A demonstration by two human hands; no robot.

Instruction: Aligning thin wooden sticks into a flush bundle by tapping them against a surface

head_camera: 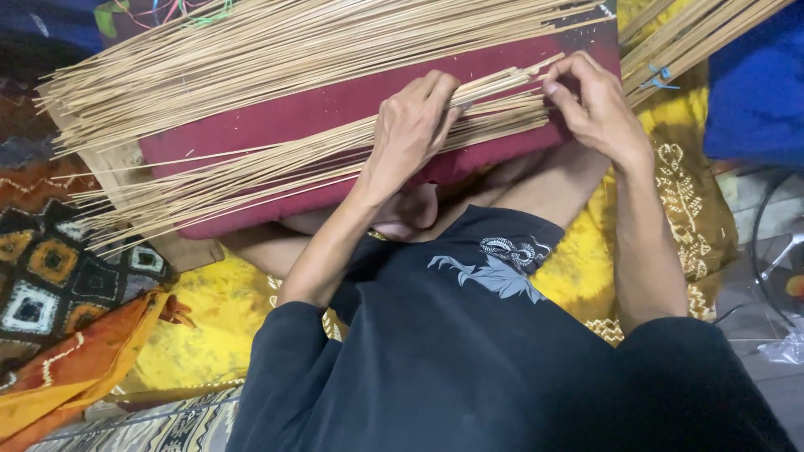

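I am watching the left hand (410,125) pressing down, fingers curled shut, on a fanned bundle of thin pale bamboo sticks (276,172) lying across a dark red cushion (318,109) in the upper middle of the frame, while the right hand (595,105) is pinching the ends of a few sticks between thumb and fingertips at the upper right. Doing this well, I judge, is calling for steady left-hand pressure and a light pinch, keeping clear of the second loose pile of sticks (251,50) above.
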